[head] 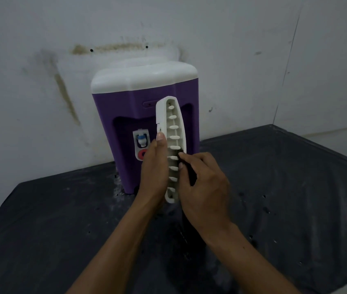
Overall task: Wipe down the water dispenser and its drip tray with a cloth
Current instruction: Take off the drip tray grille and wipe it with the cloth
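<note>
- Left hand (154, 166) grips the white drip tray (173, 124) along its left edge, thumb on the rim; the tray is held upright, slotted face showing.
- Right hand (204, 187) pinches a dark cloth (192, 176) against the tray's slats.
- Purple, white-topped water dispenser (121, 107) stands behind on the dark surface (62, 230), against the wall.

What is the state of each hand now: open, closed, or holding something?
Left hand: grips the white drip tray, held upright.
Right hand: pinches a dark cloth against the tray's slats.
</note>
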